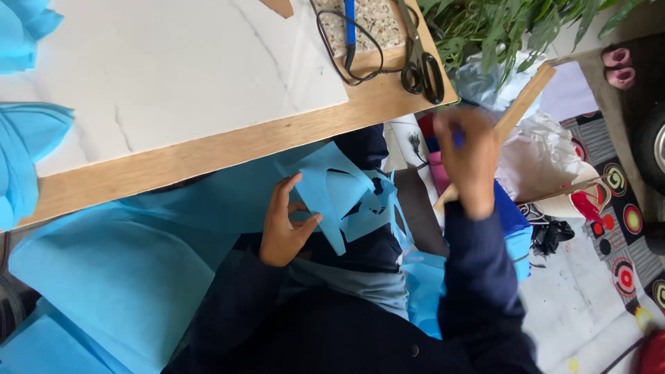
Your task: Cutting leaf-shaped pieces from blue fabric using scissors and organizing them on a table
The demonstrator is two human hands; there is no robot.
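Cut blue paper [339, 197] pinched in the left hand [284, 225], thumb and fingers [277, 190] closed on the lower edge of an angular piece with openings snipped into it and thin strips trailing off to the right. Held low in the lap, below the near edge of the worktop [208, 156], against dark clothing. Right hand [471, 163] raised off to the right, past the corner of the worktop, blurred; fingers curled shut around something small and blue [458, 136] showing at the top of the fist, too smeared to tell what kind of thing. Both arms in dark blue sleeves [478, 277].

More blue sheet [125, 270] spread wide over the lap to the left, running under the worktop edge. Further bunches of blue paper [24, 152] on the far left, lying partly over the wooden board. On the worktop, a white slab with grey veins [173, 69] covering most of the wooden surface. Near the far right corner, black-handled scissors [419, 59] lying shut, blades pointing away, handles toward the edge. Just beside them to the left, a blue-handled tool [350, 31] with a black cord [332, 48] looped around it, resting partly on a speckled tile [377, 21].

Beyond the corner, green leaves [499, 24]. On the floor to the right, a patterned mat with coloured rings [620, 228], white crumpled bags [547, 159], and a pink container [440, 173] partly hidden behind the right hand.
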